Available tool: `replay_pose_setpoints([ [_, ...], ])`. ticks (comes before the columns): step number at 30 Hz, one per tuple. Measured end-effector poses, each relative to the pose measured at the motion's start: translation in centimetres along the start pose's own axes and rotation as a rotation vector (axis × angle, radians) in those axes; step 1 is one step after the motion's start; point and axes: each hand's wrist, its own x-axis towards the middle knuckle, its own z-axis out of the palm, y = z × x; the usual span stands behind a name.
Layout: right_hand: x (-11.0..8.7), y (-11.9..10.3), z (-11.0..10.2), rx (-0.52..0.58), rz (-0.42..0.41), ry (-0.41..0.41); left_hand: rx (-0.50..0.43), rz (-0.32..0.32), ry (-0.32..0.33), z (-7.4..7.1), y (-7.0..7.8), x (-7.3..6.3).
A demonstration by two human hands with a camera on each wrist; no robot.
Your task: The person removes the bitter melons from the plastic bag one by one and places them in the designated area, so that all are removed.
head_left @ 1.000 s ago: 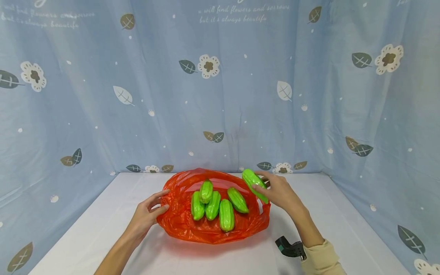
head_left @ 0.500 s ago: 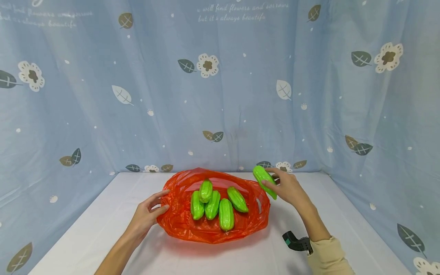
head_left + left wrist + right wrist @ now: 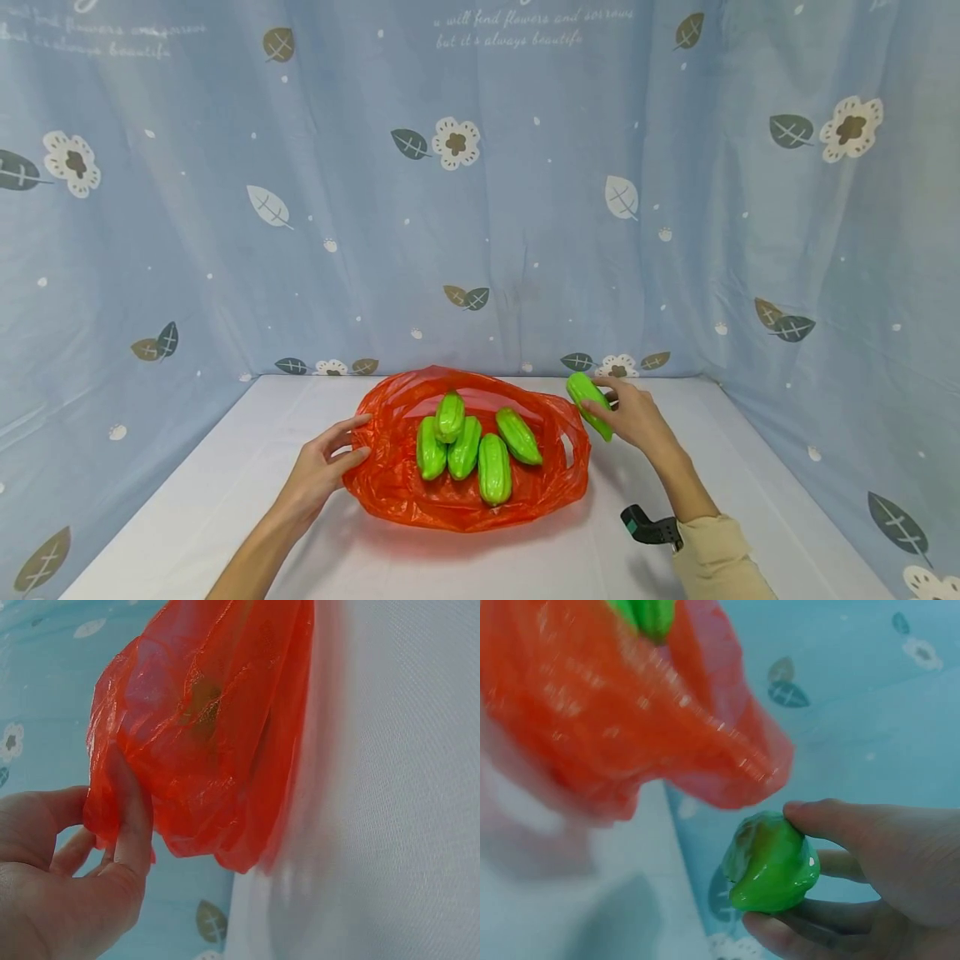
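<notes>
A red plastic bag (image 3: 405, 500) lies spread open on the white table, with several glossy green ridged cucumber-like vegetables (image 3: 494, 471) inside. My left hand (image 3: 322, 467) pinches the bag's left edge between thumb and fingers; in the left wrist view, some fingers (image 3: 133, 817) show beside the thin red plastic. Just beyond the bag's right handle, my right hand (image 3: 633, 412) holds another green ridged vegetable (image 3: 588, 404) by its sides. The right wrist view shows the pointed end of this vegetable (image 3: 772, 870) between thumb and fingers, below the bag's edge (image 3: 735, 761).
A white cloth covers the tabletop (image 3: 450, 575). Blue curtains (image 3: 525, 250) printed with leaves and flowers enclose the back and both sides. A black device (image 3: 648, 527) is strapped at the right wrist, next to a beige sleeve (image 3: 720, 554).
My right hand has moved rightward with the green ridged vegetable, from over the bag's right handle to beside it, dropping slightly in the last half second. The left hand keeps its place.
</notes>
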Motion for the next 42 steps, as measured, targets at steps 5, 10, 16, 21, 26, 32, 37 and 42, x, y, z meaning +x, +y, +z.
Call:
replay_pose_setpoints([
  [5, 0.5, 1.3, 0.8, 0.005, 0.03, 0.006, -0.004, 0.003, -0.002, 0.0, -0.1, 0.0],
  [10, 1.0, 2.1, 1.6, -0.005, 0.066, 0.017, -0.006, 0.011, -0.003, 0.1, -0.1, 0.0],
  [16, 1.5, 2.7, 2.3, -0.058, 0.14, 0.012, -0.011, 0.019, -0.006, 0.2, -0.1, -0.1],
  [21, 2.0, 3.4, 2.9, -0.068, 0.181, 0.024, 0.002, 0.016, -0.001, 0.2, -0.1, -0.1],
  [26, 2.3, 4.3, 3.5, -0.068, 0.187, 0.049, 0.002, 0.017, -0.003, 0.2, -0.1, 0.0],
  [32, 2.5, 4.5, 4.0, -0.059, 0.205, 0.067, -0.001, 0.015, 0.0, 0.2, -0.3, 0.0],
  [37, 2.5, 4.8, 4.3, -0.065, 0.223, 0.06, 0.0, 0.018, -0.001, 0.2, -0.4, 0.0],
  [42, 2.4, 5.1, 4.5, -0.068, 0.227, 0.06, 0.001, 0.022, -0.005, 0.2, -0.4, 0.0],
])
